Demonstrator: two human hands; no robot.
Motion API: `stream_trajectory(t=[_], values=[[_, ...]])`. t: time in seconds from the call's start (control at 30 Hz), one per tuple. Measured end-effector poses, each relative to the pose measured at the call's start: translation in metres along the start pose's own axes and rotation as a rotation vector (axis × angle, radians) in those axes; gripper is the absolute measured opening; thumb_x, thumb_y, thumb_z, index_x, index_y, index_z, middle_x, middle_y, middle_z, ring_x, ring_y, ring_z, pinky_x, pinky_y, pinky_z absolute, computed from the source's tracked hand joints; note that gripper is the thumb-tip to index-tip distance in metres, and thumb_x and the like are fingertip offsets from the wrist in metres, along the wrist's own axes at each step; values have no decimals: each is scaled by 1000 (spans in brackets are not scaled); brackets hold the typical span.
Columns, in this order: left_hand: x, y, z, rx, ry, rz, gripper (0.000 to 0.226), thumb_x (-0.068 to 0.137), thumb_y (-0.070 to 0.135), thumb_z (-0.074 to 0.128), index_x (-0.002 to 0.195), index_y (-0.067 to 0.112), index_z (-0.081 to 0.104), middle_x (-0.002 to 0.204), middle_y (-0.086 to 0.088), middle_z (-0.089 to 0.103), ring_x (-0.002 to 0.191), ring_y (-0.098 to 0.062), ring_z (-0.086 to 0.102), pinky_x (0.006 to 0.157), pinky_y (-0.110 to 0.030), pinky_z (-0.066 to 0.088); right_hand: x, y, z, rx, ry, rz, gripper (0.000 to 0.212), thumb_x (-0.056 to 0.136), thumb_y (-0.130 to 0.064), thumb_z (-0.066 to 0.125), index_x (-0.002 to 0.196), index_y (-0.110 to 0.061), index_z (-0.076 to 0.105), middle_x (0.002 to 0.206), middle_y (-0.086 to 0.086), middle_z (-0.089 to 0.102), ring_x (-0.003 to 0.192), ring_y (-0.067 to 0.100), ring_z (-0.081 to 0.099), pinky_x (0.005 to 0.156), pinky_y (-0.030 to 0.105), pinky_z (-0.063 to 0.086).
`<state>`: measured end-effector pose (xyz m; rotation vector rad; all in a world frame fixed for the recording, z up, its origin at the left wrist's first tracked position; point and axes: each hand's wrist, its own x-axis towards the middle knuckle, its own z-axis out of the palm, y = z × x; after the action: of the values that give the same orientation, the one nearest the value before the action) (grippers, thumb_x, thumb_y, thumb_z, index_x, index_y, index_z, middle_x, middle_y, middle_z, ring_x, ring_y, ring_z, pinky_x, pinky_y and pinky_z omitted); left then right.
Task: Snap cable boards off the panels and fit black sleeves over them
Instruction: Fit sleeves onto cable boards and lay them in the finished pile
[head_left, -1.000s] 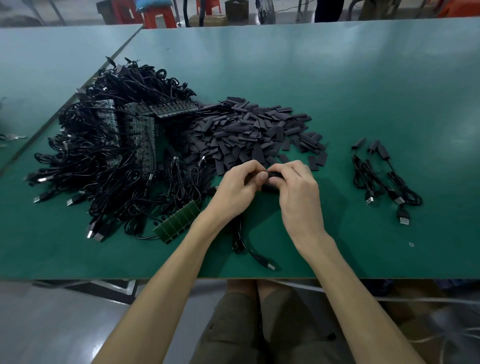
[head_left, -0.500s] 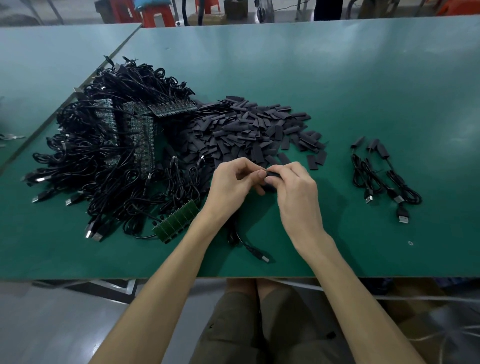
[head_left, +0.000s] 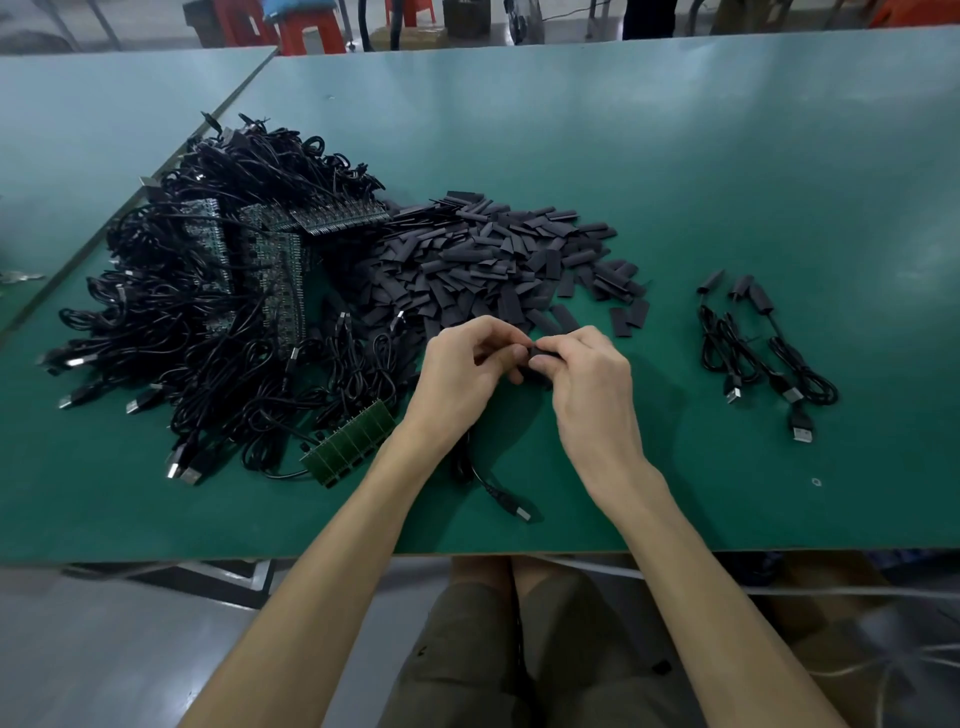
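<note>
1. A black sleeve (head_left: 541, 358) is held just above the bench (head_left: 727, 156), near its front edge, between both hands. It is mostly hidden by the fingertips, so I cannot tell whether a board sits inside it.
2. The right hand (head_left: 592, 382) has its fingers (head_left: 569, 345) curled, pinching the sleeve from the right.
3. The left hand (head_left: 460, 371) meets it from the other side, its fingers (head_left: 496, 332) bent and its thumb pressed to the sleeve's left end.
4. A black cable (head_left: 470, 462) drops from under the left hand onto the bench and ends in a USB plug (head_left: 521, 512) near the front edge.
5. Just beyond the hands lies a pile of loose sleeves (head_left: 493, 260).
6. Left of the hands, a green panel (head_left: 353, 446) lies flat at the edge of a large heap of cables (head_left: 208, 322), with more panels on top of the heap.
7. To the right, well apart from the hands, a few sleeved cables (head_left: 763, 343) lie together.
8. A second bench (head_left: 78, 114) adjoins on the left, with red stools (head_left: 311, 28) behind.
</note>
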<state>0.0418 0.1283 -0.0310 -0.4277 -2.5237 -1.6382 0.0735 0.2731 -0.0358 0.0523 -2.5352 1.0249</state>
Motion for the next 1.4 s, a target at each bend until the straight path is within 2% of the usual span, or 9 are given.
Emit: stream_trajectory(t=[0.27,0.57,0.67,0.87,1.0,1.1,1.17,1.27,1.4], values=[[0,-3,1,63,11,-4,10,93,7,70,94,16,73,71,2,71,68,-10,69,72,-25,56,1,2,-1,80,-39,19,21,95,-7,70,114,-1,75,102,10,65,96,24,62,89,38,53],[1,-3,0,1,-16,11,10,94,6,69,90,15,69,75,2,72,61,-14,69,69,-25,56,3,1,-4,147,-30,31,18,94,-11,72,110,-5,77,99,6,66,90,17,62,80,7,42],[2,-3,-1,-33,-22,10,10,96,5,65,92,13,67,77,2,73,58,-17,69,66,-20,52,3,1,-5,168,-34,29,16,95,-13,72,108,-7,78,96,5,67,87,14,62,79,3,40],[1,-2,3,2,-3,36,10,102,15,61,92,13,64,74,4,71,60,-15,66,63,-24,53,3,2,-2,215,-81,59,17,101,-18,64,95,-10,78,87,4,68,80,14,63,74,23,49],[4,-3,3,51,20,21,13,102,22,61,91,18,65,69,11,64,60,-4,57,59,-13,41,2,3,0,208,-58,70,20,103,-19,61,90,-10,75,84,1,67,80,14,62,76,33,51],[4,-4,4,66,34,-9,15,104,28,58,94,20,65,62,5,64,57,-12,59,53,-18,42,0,0,-1,198,-46,43,9,99,-20,66,106,-15,71,99,-1,68,90,12,63,82,30,53],[4,-5,5,84,36,-11,16,104,32,56,94,22,65,60,1,64,57,-14,59,53,-19,42,-2,-2,-1,191,-56,17,19,97,-18,70,115,-16,63,111,-1,65,97,14,64,85,31,54],[4,-6,5,89,35,-8,17,104,32,57,94,21,65,60,6,64,54,-7,58,53,-15,41,-3,-5,-1,66,-19,-66,17,97,-13,68,113,-12,62,110,1,61,95,18,62,81,40,56],[3,-5,3,64,26,39,15,103,24,59,94,15,67,64,6,64,57,-9,60,58,-16,43,-3,-4,-1,67,19,-22,16,97,-11,68,112,-8,67,109,3,62,102,21,62,85,42,55]])
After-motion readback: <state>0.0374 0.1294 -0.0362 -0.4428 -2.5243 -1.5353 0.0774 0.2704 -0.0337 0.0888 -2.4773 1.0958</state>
